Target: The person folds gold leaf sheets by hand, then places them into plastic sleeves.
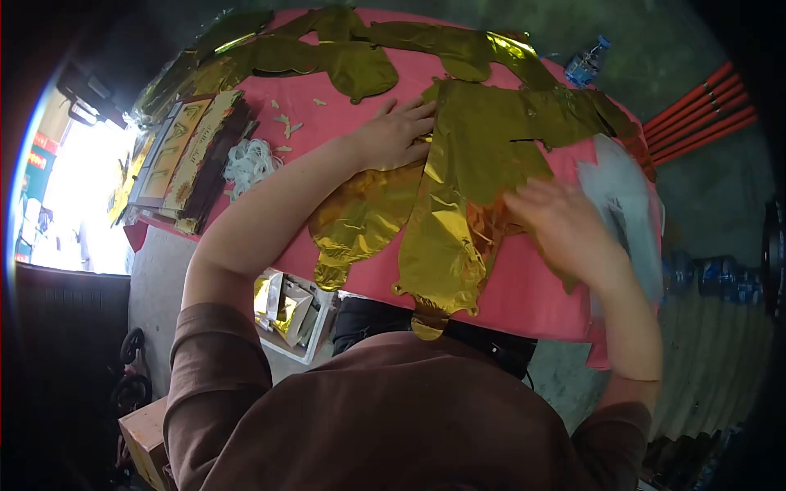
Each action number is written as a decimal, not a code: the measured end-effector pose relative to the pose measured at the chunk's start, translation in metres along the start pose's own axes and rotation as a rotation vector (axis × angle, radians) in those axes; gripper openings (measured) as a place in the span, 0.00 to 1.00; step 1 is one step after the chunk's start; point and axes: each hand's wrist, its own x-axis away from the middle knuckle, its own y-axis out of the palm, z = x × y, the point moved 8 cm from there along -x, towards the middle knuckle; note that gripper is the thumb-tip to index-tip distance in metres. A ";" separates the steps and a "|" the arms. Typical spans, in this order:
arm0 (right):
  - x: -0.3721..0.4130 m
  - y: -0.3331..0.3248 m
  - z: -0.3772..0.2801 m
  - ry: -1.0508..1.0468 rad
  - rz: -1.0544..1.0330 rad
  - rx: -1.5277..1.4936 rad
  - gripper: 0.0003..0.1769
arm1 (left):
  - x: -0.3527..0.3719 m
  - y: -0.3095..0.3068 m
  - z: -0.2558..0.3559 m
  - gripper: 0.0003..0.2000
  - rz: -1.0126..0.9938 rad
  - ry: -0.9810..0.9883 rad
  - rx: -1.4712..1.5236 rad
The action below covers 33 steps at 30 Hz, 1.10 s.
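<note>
A flat, uninflated gold foil balloon (483, 135) lies across the pink-covered table (286, 176), its shiny lower lobe (434, 262) reaching to the near edge. My left hand (395, 137) rests on its left side, palm down with the fingers stretched out. Slightly blurred, my right hand (561, 221) is over the right part of the foil with its fingers extended, holding nothing that I can see. Another lobe of gold foil (368, 217) spreads below my left forearm. Part of the foil under my right hand is hidden.
More flat gold balloons (360, 65) lie along the far edge. Printed packages (184, 155) and a bundle of white ribbon (250, 166) sit at left. A clear plastic bag (618, 196) hangs over the right edge. A bottle (588, 64) stands at the back; a white bin (307, 348) is below.
</note>
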 end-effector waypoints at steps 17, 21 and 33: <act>-0.101 0.061 0.003 0.177 0.159 -0.241 0.40 | 0.011 -0.015 -0.006 0.30 -0.062 -0.043 0.099; -0.100 0.064 0.003 0.165 0.181 -0.234 0.40 | 0.012 -0.011 -0.015 0.28 -0.009 0.008 0.177; -0.101 0.060 -0.003 0.220 0.228 -0.246 0.41 | 0.012 -0.014 -0.015 0.29 -0.005 -0.004 0.173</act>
